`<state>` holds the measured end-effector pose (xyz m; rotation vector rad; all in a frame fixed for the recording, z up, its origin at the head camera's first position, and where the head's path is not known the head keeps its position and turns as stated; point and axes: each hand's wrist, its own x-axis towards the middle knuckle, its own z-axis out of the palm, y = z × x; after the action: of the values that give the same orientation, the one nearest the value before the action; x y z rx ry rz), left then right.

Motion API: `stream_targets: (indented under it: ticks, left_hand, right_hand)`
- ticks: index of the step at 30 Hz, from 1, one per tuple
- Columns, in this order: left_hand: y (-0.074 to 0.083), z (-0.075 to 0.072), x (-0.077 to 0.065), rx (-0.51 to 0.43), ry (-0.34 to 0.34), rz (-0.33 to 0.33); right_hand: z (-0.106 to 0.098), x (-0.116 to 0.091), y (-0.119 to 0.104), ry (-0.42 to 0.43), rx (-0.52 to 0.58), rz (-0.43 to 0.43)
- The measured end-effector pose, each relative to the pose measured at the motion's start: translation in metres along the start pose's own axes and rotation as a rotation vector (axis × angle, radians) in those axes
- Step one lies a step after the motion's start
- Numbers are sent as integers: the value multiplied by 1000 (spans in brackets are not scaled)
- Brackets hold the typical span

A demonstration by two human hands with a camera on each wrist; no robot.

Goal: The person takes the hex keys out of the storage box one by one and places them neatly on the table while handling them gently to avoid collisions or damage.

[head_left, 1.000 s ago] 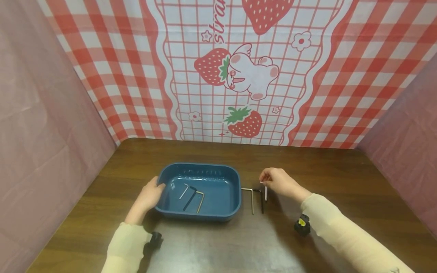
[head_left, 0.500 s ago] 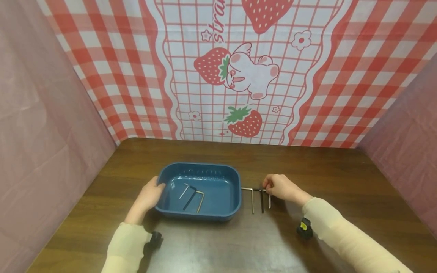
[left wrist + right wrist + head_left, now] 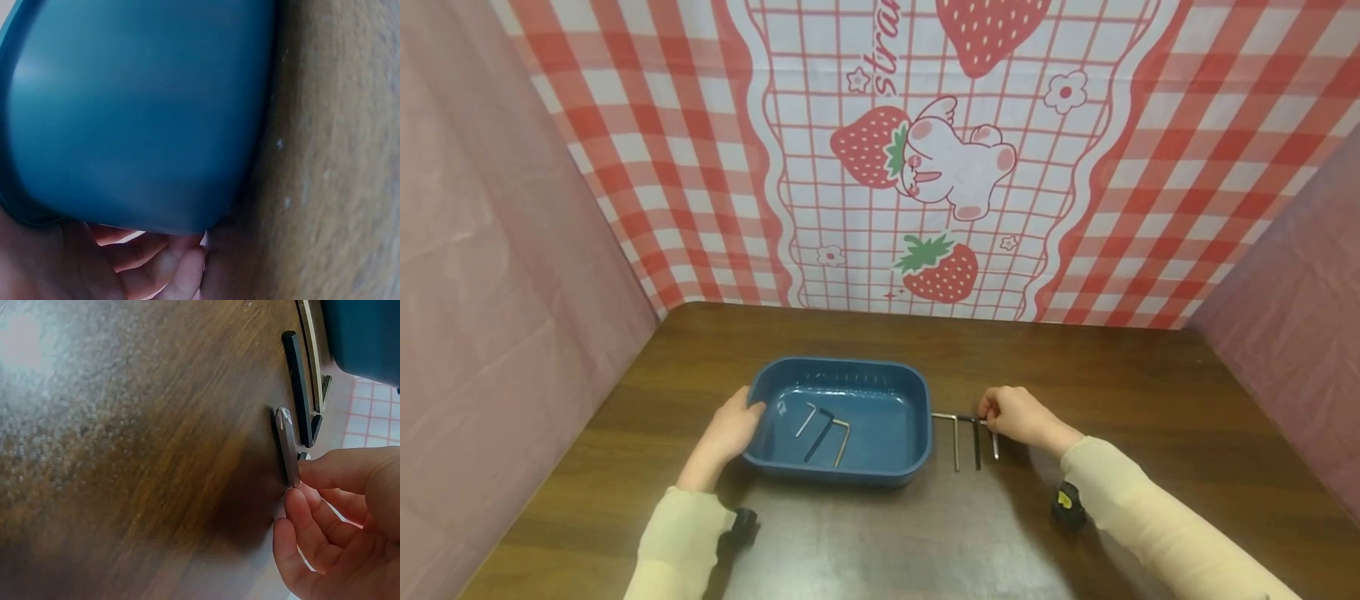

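My left hand [image 3: 730,427] grips the left end of a blue rectangular tray [image 3: 842,478], thumb at the rim. In the left wrist view its fingers curl against the outer wall. My right hand [image 3: 1021,415] pinches a silver hex key [image 3: 287,440] near its bend, low over the table; the free end shows a grooved tip. Left of it lie a black hex key [image 3: 977,454] and a gold-toned hex key [image 3: 957,454], long arms toward me. Inside the tray are a small silver hex key [image 3: 806,420], a black one [image 3: 818,440] and a gold-toned one [image 3: 844,443].
The brown wooden table [image 3: 850,542] carries everything. A red-and-white strawberry cloth [image 3: 940,183] hangs behind its far edge, with pink fabric [image 3: 497,275] at the sides. Each wrist bears a small black camera [image 3: 1067,504].
My right hand has come down and slightly toward me, bringing the silver hex key to the right of the black one on the table. The left hand and tray stay put.
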<state>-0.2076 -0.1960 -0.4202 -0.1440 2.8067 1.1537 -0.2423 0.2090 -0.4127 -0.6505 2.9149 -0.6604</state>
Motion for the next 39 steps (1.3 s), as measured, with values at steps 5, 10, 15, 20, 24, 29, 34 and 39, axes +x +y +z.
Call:
stream_targets:
  ticks: [5,10,15,20,24,29,34,39]
  left_hand:
    - [1,-1,0,2,-1,-5]
    - [-1,1,2,14,4,8]
    - [-3,2,2,5,9,9]
    - [-3,2,1,-7,13,0]
    - [-2,1,1,-13,11,-9]
    - [1,1,0,-14,5,-11]
    - [3,-1,0,-19,8,-12]
    - [2,-1,-1,-21,-7,-25]
  right_hand:
    - [-1,0,-2,-9,-10,-5]
    - [-1,-1,-3,-2,-25,-22]
    - [-4,4,-4,20,-39,-18]
    - [-10,16,-16,81,-42,-19]
    - [-12,24,-30,116,-44,-47]
    - [-10,29,-47,126,-58,-73]
    - [-11,34,-62,131,-44,-88]
    - [-10,34,-71,144,-38,-70]
